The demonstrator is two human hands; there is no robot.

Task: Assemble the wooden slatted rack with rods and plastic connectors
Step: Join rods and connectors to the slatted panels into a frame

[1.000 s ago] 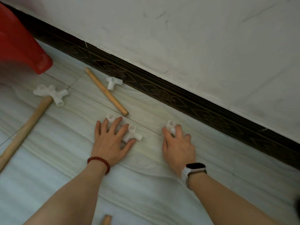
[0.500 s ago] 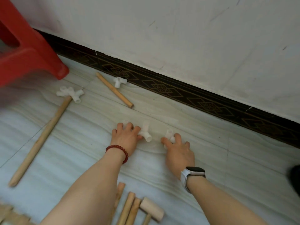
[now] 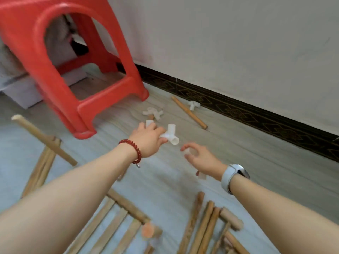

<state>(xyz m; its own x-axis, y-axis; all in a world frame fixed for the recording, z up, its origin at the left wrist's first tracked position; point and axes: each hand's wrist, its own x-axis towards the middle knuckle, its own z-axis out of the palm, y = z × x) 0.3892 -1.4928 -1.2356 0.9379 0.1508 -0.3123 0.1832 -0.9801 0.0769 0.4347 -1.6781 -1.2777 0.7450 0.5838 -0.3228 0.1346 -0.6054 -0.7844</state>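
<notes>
Lifted off the floor (image 3: 256,143) since a moment ago, our hands carry connectors: left hand (image 3: 149,139) grips a white plastic connector (image 3: 169,135), right hand (image 3: 199,156) pinches another connector (image 3: 187,152), blurred, above loose wooden rods (image 3: 203,228).

stool (image 3: 55,74) left of rod (image 3: 189,112), connector (image 3: 193,105) behind
</notes>
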